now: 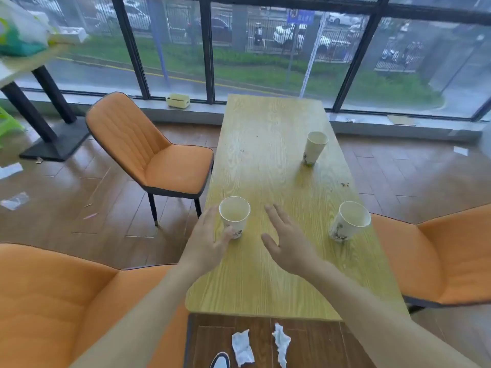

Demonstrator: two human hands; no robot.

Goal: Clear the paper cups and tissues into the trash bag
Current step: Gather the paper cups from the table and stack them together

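Observation:
Three white paper cups stand upright on the long wooden table (268, 160). The near-left cup (235, 215) has my left hand (210, 240) against its left side, fingers curled around its base. My right hand (285, 239) hovers open above the table just right of that cup, holding nothing. A second cup (348, 220) stands at the near right, and a third cup (314, 147) farther back on the right. Two crumpled tissues lie on the floor below the table's near edge, one tissue (242, 347) on the left and another tissue (281, 343) to its right. No trash bag shows clearly.
Orange chairs surround the table: one chair (148, 152) at the far left, one chair (53, 301) near left, one chair (438, 256) at the right. Paper scraps (14, 201) litter the wooden floor at left. A second table (21, 65) with a plastic bag (18, 30) stands at the far left.

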